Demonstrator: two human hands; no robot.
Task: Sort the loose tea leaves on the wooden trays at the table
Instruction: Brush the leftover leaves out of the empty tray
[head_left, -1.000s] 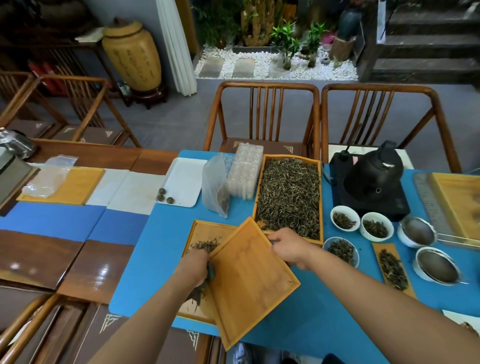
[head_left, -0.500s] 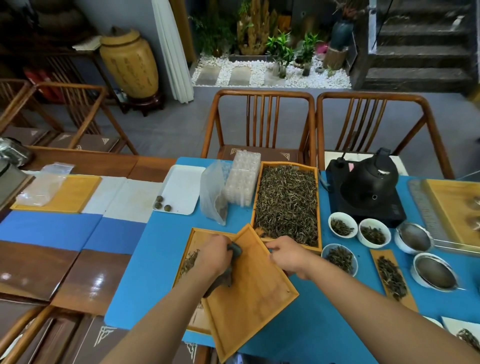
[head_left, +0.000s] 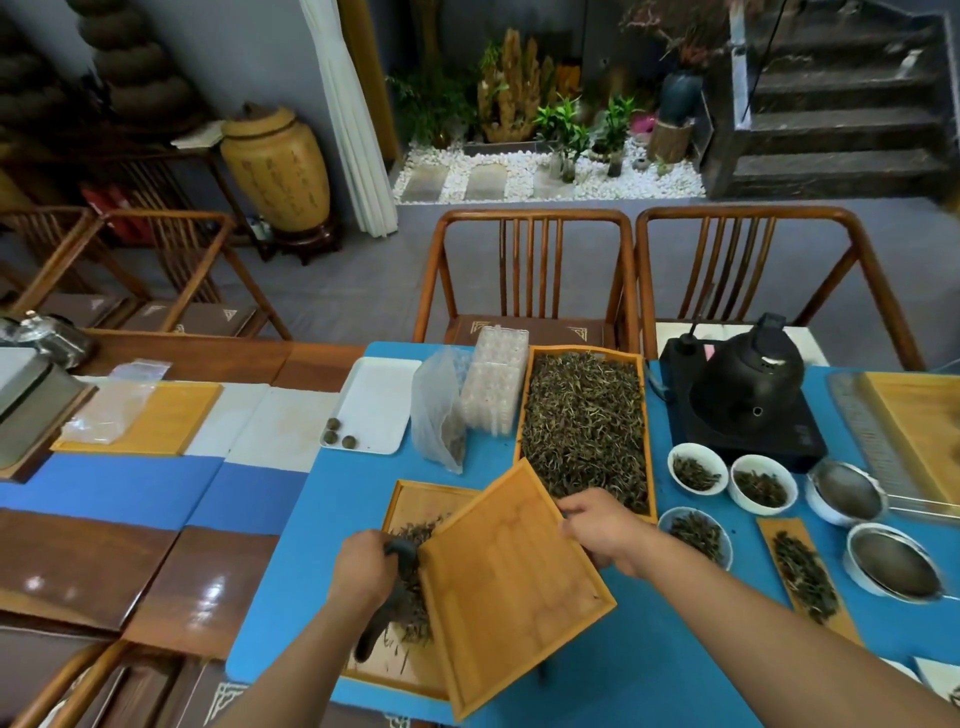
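My right hand (head_left: 597, 525) grips the far right edge of an empty wooden tray (head_left: 511, 582), which is tilted up and lies over the right side of a flat wooden tray (head_left: 410, 499) on the blue mat. My left hand (head_left: 363, 569) holds a dark brush-like tool (head_left: 387, 608) at the tilted tray's left edge, over a heap of loose tea leaves (head_left: 415, 535) on the flat tray. Behind them stands a long wooden tray full of tea leaves (head_left: 584, 423).
A black kettle on a stove (head_left: 748, 395) stands at the right, with small white bowls of tea (head_left: 696, 467), metal strainers (head_left: 893, 561) and a narrow tea board (head_left: 802, 577) nearby. A plastic bag (head_left: 441, 415), a clear mould (head_left: 496, 384) and a white tray (head_left: 374, 402) lie left of the full tray.
My left hand with the dark tool has moved along the tilted tray's left edge toward me. More tea leaves lie on the flat tray. My right hand keeps its grip.
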